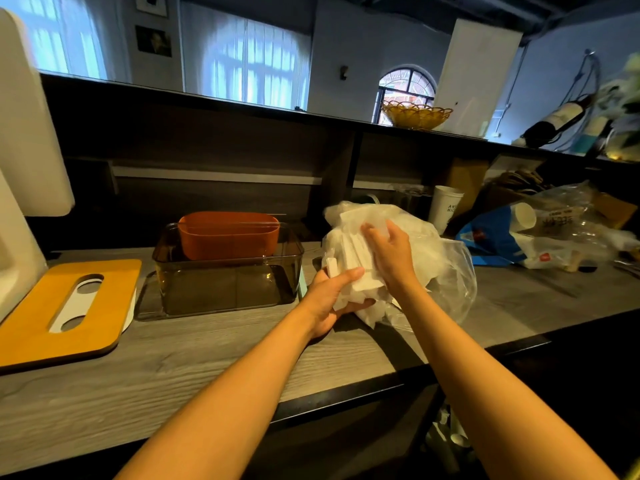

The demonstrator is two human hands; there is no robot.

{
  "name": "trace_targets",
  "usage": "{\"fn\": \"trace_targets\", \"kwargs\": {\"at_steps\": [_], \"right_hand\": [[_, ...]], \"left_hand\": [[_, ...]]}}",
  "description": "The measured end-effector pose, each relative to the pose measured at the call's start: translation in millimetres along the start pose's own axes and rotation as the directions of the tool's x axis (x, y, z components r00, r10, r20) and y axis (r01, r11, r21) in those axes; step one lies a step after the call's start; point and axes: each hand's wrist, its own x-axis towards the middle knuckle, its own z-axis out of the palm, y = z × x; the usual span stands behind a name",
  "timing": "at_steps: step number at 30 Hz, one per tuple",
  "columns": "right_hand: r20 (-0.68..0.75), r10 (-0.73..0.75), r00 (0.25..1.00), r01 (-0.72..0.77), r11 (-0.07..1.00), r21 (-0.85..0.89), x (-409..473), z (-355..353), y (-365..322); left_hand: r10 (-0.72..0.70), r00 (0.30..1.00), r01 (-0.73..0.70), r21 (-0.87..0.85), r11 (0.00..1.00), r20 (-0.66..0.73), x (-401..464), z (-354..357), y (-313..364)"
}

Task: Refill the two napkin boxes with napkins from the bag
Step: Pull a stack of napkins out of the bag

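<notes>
Bag [433,258]: clear crinkled plastic, lying on my worktop to the right of the boxes, mouth open toward me.
Napkins [353,251]: white folded stack, half inside the bag, gripped from below by my left hand [329,299], my right hand [391,254] resting on top.
Smoked box [225,289]: transparent, lidless, upright, no napkins inside.
Orange box [228,237]: sits inside the smoked box's far end.
Lid [65,310]: yellow, oval slot, flat at left.
</notes>
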Motion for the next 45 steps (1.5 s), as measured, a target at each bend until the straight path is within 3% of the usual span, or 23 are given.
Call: {"fn": "trace_targets", "kwargs": {"at_steps": [4,10,13,16,20,23,25,27,30,35,39,42,45], "right_hand": [[-0.140,-0.049,0.989,0.059,0.996,0.067,2.0,-6.0,-2.8],[-0.108,0.096,0.990,-0.087,0.992,0.088,9.2,-12.9,-2.4],[-0.131,0.043,0.990,-0.038,0.998,0.043,9.9,-16.7,-3.9],[-0.120,0.017,0.993,-0.002,0.992,0.123,9.8,-23.9,-15.8],[0.044,0.051,0.998,-0.055,0.993,0.100,15.0,-43.9,-41.5],[0.251,0.076,0.965,-0.063,0.996,-0.057,10.1,-41.9,-44.2],[0.294,0.095,0.951,-0.048,0.985,-0.164,2.6,-30.4,-32.9],[0.260,0.081,0.962,-0.033,0.983,-0.181,-2.2,-20.7,-20.0],[0.098,0.035,0.995,-0.030,0.998,-0.055,-1.9,-18.4,-17.0],[-0.019,-0.153,0.988,0.150,0.984,-0.099,10.8,-21.8,-29.5],[-0.187,-0.087,0.978,0.116,0.982,0.149,17.7,-36.9,-48.3],[-0.062,-0.043,0.997,0.057,0.968,0.243,13.7,-48.8,-60.1],[0.045,0.084,0.995,-0.086,0.995,0.040,-7.9,-39.9,-49.1]], "left_hand": [[0.005,0.999,-0.005,0.004,1.000,0.047,-0.3,0.7,-0.2],[-0.026,0.997,0.028,-0.034,0.999,0.076,-2.8,4.3,3.2],[-0.079,0.993,0.085,-0.063,0.994,0.090,-1.6,2.5,3.4],[-0.111,0.994,0.112,-0.095,0.989,0.007,3.6,0.6,-0.1],[-0.116,0.989,0.106,-0.103,0.989,-0.095,9.1,0.2,0.4],[-0.137,0.989,0.129,-0.135,0.982,-0.051,4.3,4.1,3.5],[-0.131,0.991,0.130,-0.120,0.984,-0.003,3.3,2.0,2.7],[-0.120,0.992,0.124,-0.099,0.987,0.046,3.3,-0.7,2.4],[-0.123,0.991,0.128,-0.102,0.987,0.055,4.8,-3.4,1.7],[-0.128,0.991,0.133,-0.120,0.984,0.044,9.3,-5.8,0.3],[-0.121,0.993,0.120,-0.103,0.987,0.003,10.7,-4.9,-2.1],[-0.118,0.987,0.109,-0.079,0.991,-0.107,15.3,-4.0,-4.4],[-0.110,0.982,0.096,-0.097,0.991,-0.154,18.5,-2.8,-5.5]]}}
